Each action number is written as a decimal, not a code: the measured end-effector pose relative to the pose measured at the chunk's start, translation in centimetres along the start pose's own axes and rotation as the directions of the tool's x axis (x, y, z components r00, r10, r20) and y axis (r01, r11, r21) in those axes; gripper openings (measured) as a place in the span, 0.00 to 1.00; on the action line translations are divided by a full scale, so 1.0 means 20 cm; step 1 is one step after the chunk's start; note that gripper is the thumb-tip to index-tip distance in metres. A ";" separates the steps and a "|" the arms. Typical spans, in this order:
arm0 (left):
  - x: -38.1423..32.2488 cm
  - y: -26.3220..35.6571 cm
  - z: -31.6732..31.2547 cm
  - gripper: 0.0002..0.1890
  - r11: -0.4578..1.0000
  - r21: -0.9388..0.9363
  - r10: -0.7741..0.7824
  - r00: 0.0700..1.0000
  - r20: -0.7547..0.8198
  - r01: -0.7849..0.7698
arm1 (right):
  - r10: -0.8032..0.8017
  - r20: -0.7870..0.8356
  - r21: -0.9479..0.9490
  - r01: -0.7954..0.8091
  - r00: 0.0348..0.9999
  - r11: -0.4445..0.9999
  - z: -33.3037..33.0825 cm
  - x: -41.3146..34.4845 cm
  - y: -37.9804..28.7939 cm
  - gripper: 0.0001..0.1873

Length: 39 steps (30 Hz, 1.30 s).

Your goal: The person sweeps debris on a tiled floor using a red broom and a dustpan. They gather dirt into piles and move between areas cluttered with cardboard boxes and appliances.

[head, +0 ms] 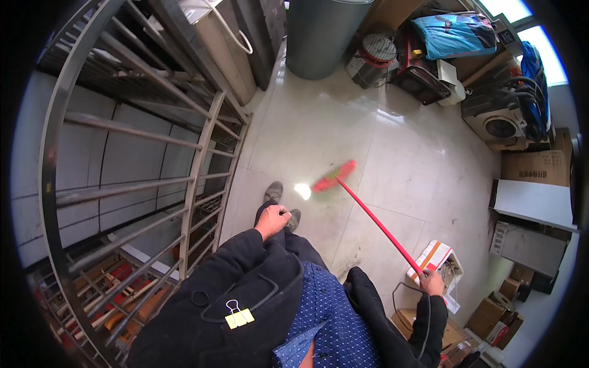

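Observation:
My right hand [431,282] grips the upper part of a broom's red handle [379,225]. The handle slants across to the red broom head [335,176], which is slightly blurred against the tiled floor [395,184]. Beside the head lies a bright glare spot on the tiles. My left hand [273,221] hangs in front of my legs with its fingers curled, and nothing shows in it. Just past it are my shoes [273,192]. Behind the right hand is an open white box [435,257] with a cable-like thing inside.
A metal rack [197,184] of bars stands close on my left. Ahead are a large grey bin [322,39], a round heater-like appliance [375,55] and a blue plastic package [455,34]. Cardboard boxes [536,166] line the right wall; more cardboard [407,322] lies near my right arm.

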State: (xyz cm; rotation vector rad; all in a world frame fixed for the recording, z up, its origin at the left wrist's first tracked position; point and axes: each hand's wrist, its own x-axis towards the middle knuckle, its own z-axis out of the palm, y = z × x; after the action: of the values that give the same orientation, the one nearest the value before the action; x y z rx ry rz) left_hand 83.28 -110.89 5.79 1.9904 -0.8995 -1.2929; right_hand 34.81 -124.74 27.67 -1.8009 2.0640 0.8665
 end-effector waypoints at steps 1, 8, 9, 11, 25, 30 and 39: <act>0.03 0.00 -0.01 0.14 1.000 -0.001 -0.005 1.000 0.009 0.005 | -0.028 0.010 0.034 0.027 1.000 0.999 0.02 0.06 -0.10 0.20; 0.27 -0.01 -0.23 0.14 0.992 -0.079 -0.092 0.992 0.090 0.099 | -0.200 0.108 0.380 0.146 0.974 0.913 0.29 0.48 -1.08 0.19; 0.31 -0.01 -0.27 0.13 0.992 -0.036 -0.116 0.990 0.077 0.119 | -0.204 0.087 0.374 0.158 0.975 0.914 0.32 0.50 -1.20 0.19; 0.38 -0.08 -0.36 0.13 0.986 -0.105 -0.129 0.991 0.030 0.131 | -0.138 0.128 0.347 0.086 0.982 0.934 0.24 0.47 -1.39 0.20; 0.84 0.18 -0.43 0.13 0.994 -0.062 -0.075 0.973 0.217 0.090 | 0.429 0.141 0.024 -0.436 0.892 0.899 0.05 -0.10 -0.35 0.17; 0.89 0.27 -0.35 0.12 0.998 -0.002 -0.052 0.950 0.309 0.056 | 0.380 -0.082 0.022 -0.380 0.921 0.925 -0.08 -0.02 -0.27 0.15; 1.06 0.42 -0.35 0.13 0.993 0.016 -0.117 0.961 0.250 0.117 | 0.130 0.038 0.438 -0.133 0.991 0.889 -0.16 0.87 -0.91 0.18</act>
State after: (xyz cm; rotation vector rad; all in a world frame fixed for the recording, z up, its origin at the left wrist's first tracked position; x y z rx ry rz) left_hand 94.34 -131.92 3.48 1.9339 -0.9071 -1.6401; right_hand 49.55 -141.59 15.65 -1.4251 2.1774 0.3839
